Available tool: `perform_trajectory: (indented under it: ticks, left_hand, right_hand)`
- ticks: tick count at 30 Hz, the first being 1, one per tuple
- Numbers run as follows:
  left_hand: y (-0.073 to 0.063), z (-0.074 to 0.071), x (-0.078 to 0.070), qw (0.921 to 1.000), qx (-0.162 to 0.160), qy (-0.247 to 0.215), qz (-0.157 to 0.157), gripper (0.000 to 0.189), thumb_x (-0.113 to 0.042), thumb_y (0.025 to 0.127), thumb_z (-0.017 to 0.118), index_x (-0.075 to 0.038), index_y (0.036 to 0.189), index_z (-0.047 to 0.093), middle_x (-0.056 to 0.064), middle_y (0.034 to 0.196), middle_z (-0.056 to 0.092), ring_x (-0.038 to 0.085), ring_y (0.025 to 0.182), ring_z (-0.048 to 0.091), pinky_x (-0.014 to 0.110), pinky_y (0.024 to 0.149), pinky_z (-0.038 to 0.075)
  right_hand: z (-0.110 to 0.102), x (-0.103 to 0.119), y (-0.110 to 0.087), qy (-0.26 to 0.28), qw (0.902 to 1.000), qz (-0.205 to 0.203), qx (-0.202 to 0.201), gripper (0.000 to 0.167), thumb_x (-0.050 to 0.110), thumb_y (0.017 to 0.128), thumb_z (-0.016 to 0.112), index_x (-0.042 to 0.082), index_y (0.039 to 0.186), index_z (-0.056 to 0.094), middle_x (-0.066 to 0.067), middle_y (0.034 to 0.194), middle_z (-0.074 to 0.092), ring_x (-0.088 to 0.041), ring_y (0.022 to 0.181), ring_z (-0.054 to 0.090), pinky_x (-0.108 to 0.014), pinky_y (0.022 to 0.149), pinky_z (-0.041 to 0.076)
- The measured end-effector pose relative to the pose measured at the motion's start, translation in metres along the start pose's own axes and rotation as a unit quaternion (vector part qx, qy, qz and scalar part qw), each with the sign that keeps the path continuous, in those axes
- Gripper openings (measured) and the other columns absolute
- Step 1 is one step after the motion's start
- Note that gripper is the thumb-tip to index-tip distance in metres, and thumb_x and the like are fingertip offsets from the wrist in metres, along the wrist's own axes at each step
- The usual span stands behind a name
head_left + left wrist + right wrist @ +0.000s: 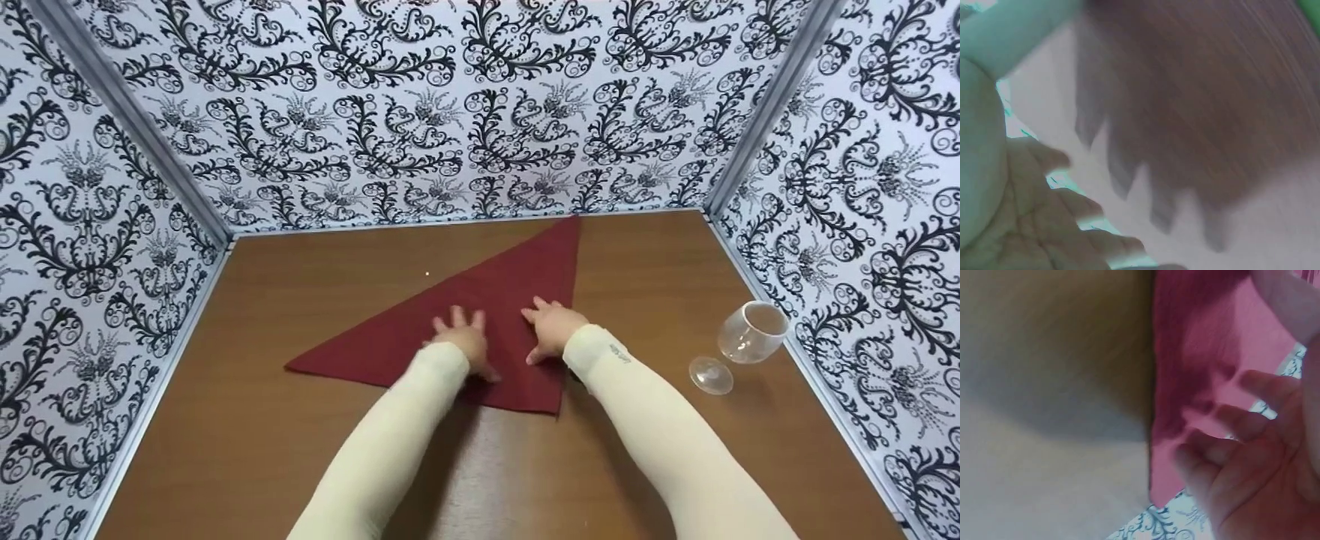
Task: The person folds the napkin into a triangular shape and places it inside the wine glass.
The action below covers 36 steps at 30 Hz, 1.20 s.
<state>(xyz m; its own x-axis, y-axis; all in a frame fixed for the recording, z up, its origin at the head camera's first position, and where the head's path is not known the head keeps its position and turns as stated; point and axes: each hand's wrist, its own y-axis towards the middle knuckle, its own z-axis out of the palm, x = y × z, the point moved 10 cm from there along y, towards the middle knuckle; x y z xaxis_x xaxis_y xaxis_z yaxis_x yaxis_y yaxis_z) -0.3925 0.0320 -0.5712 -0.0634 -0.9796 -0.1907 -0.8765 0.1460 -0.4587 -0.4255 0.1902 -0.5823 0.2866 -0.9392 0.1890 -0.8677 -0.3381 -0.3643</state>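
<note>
A dark red cloth (517,285) lies flat on the wooden table as a large triangle, one point reaching the back wall and another pointing left. Over its middle is my left hand (461,345), fingers spread and holding nothing. My right hand (556,328) is near the cloth's right edge, fingers apart and thumb out. In the left wrist view, the left hand's fingers (1081,205) hover above a surface that carries their shadow. The right wrist view shows the right hand (1258,467) with bent, separated fingers above the cloth (1202,343), casting a shadow on it.
A clear stemmed glass (752,334) stands on the table at the right, near the side wall. Patterned black-and-white walls (450,112) enclose the wooden table (225,435) at the back and both sides. Pale sleeves cover both forearms.
</note>
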Motion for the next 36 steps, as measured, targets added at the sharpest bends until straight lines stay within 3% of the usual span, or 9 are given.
perform_trajectory:
  ticks: [2,7,36]
  left_hand:
    - [-0.001,0.008,-0.009,0.9997,0.016,-0.005,0.015,0.123,-0.067,0.079,0.083,-0.022,0.171,0.013,0.022,0.177,0.003,0.059,0.158,0.008,0.072,0.12,0.029]
    - [-0.006,0.02,-0.009,0.9991,0.041,-0.009,-0.002,0.118,-0.071,0.082,0.077,-0.031,0.171,0.01,0.012,0.179,-0.004,0.05,0.162,-0.003,0.076,0.12,0.025]
    - [0.0,0.015,0.002,0.9992,0.028,-0.012,0.026,0.118,-0.065,0.079,0.084,-0.034,0.17,0.015,0.008,0.18,-0.001,0.048,0.163,-0.002,0.076,0.121,0.023]
  right_hand:
    - [0.002,-0.003,-0.001,0.014,0.9999,0.0,0.01,0.101,0.046,0.084,0.088,0.012,0.164,0.037,-0.019,0.174,0.024,-0.046,0.159,0.026,-0.055,0.125,0.033]
    - [0.006,-0.005,-0.001,0.035,0.9992,-0.013,0.017,0.099,0.048,0.086,0.085,0.012,0.164,0.037,-0.02,0.173,0.023,-0.049,0.158,0.025,-0.056,0.126,0.031]
    - [0.008,0.001,-0.004,0.016,0.9998,0.002,-0.009,0.099,0.055,0.085,0.083,0.01,0.162,0.041,-0.025,0.169,0.031,-0.049,0.153,0.036,-0.054,0.123,0.036]
